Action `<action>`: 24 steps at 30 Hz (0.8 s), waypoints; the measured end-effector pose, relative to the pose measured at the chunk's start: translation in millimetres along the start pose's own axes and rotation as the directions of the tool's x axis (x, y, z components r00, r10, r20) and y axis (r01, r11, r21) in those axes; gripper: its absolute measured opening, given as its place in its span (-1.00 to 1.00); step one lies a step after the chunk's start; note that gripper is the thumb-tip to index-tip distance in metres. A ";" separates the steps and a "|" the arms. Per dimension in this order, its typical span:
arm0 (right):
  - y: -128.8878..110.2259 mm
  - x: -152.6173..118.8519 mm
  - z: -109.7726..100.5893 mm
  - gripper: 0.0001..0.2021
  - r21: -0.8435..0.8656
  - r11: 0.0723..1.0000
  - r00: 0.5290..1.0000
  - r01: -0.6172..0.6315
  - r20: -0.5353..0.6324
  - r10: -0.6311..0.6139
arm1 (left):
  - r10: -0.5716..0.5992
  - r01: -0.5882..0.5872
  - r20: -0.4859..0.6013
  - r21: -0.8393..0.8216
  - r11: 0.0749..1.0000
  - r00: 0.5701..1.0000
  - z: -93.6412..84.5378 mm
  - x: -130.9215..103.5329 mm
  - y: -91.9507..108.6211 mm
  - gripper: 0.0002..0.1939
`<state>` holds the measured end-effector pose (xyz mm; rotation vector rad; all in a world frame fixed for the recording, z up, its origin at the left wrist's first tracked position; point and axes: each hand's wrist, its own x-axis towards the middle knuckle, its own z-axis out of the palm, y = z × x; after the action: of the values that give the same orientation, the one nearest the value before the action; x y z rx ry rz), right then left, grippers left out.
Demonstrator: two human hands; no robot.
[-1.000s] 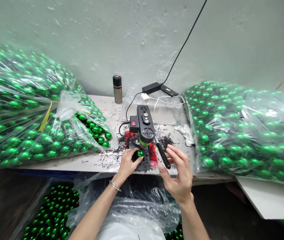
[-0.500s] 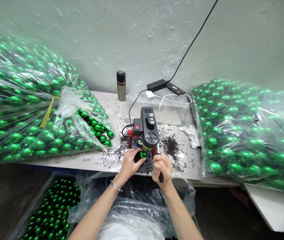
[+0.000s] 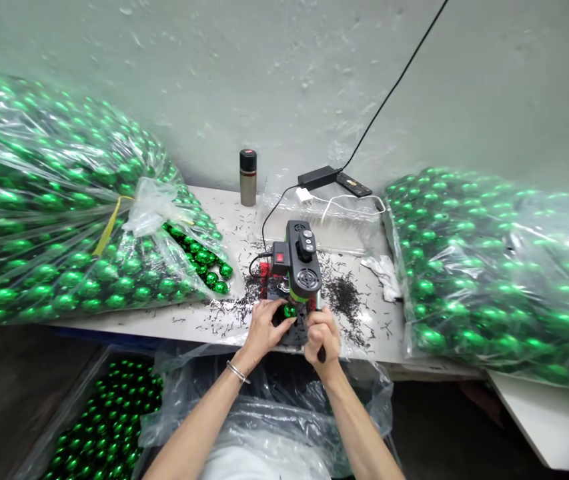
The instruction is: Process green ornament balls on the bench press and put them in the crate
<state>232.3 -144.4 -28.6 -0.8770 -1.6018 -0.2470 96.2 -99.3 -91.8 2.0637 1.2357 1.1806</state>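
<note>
A small bench drill press (image 3: 301,260) with a black top and a red switch stands at the middle of the table. Under its head is a shiny green ball (image 3: 289,311), pinched between the thumb and fingers of my left hand (image 3: 267,327). To the right, my right hand (image 3: 323,335) is wrapped around the press's black-ended lever (image 3: 321,353). The head hides the exact spot where the tool and the ball come together. Black shavings (image 3: 344,295) lie around the machine's base.
Clear bags of green balls flank the press: a tied bag (image 3: 64,220) at left, another bag (image 3: 494,267) at right. Behind stand a bottle (image 3: 248,180), a power adapter (image 3: 318,177) and a phone (image 3: 354,185). A white glove (image 3: 383,277) lies right. Below is a bin of balls (image 3: 104,413).
The whole view has shifted slightly, so things sit a little further right and lower. Both hands keep their holds on the ball and the lever.
</note>
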 end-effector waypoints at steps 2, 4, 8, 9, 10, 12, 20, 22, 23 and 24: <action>-7.0 15.5 -5.2 -0.72 0.011 0.999 0.999 -0.034 -0.008 0.034 | -0.018 0.018 0.002 -0.010 1.000 1.000 -0.6 1.3 0.8 -0.70; -16.0 36.2 -11.1 -0.72 0.028 0.994 0.994 -0.110 -0.012 0.110 | -0.031 0.031 -0.001 -0.017 0.999 1.000 -3.3 -1.6 3.3 -0.71; -30.5 68.7 -18.1 -0.70 0.050 0.964 0.965 -0.262 0.015 0.262 | 0.066 -0.066 0.023 -0.012 0.998 0.998 -18.6 -24.8 12.3 -0.59; -31.9 71.0 -18.2 -0.70 0.053 0.962 0.963 -0.268 0.018 0.267 | 0.116 -0.116 0.042 -0.001 0.993 0.992 -24.4 -31.5 14.1 -0.48; -32.4 70.8 -17.7 -0.70 0.058 0.963 0.964 -0.264 0.012 0.264 | 0.163 -0.164 0.061 0.016 0.986 0.985 -30.8 -36.6 15.2 -0.36; -31.4 65.3 -15.7 -0.70 0.074 0.966 0.968 -0.248 -0.012 0.249 | 0.206 -0.211 0.071 0.077 0.975 0.976 -45.2 -37.4 14.0 -0.24; -27.5 50.6 -11.8 -0.70 0.093 0.971 0.974 -0.221 -0.023 0.224 | -0.144 0.187 -0.139 0.379 0.906 0.980 -91.9 63.2 -32.0 -0.91; -27.3 50.7 -12.3 -0.70 0.090 0.972 0.975 -0.217 -0.017 0.220 | -0.185 0.223 -0.139 0.357 0.907 0.973 -90.1 81.2 -41.8 -0.90; -27.2 50.6 -12.6 -0.70 0.089 0.972 0.976 -0.216 -0.011 0.218 | -0.208 0.243 -0.136 0.343 0.908 0.969 -88.2 86.6 -45.0 -0.88; -27.1 50.3 -12.9 -0.71 0.088 0.973 0.977 -0.213 -0.006 0.214 | -0.230 0.262 -0.133 0.326 0.909 0.964 -86.5 90.1 -47.1 -0.86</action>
<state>225.3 -151.0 29.2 -0.9693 -1.4788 -0.0317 21.0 -1.4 -41.1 2.0224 1.7956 1.0083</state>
